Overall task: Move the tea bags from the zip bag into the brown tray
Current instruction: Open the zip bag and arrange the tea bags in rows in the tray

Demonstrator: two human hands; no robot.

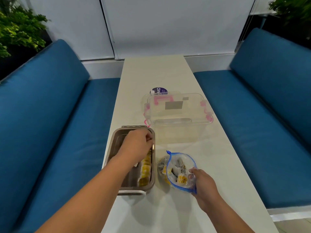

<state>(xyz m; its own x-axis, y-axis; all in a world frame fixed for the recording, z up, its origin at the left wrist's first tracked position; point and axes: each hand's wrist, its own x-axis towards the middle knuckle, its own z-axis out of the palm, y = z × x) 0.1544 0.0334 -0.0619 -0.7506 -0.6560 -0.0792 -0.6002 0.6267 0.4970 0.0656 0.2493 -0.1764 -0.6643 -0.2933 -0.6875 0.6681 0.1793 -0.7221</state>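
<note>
Head view: long white tabletop (pixel 159 73) between blue benches (pixel 50 106), plants (pixel 18 29) at 10 and 2 o'clock. Left hand (pixel 136 145) curled over tray (pixel 116 140), grip unclear; right hand (pixel 202 184) holds zip bag (pixel 178 165).

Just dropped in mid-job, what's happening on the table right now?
The person's right hand grips the zip bag at its open mouth, and some tea bags are inside it. The left hand is curled over the brown tray; whether it holds one is hidden. A row of them already lies along the tray's right side.
</note>
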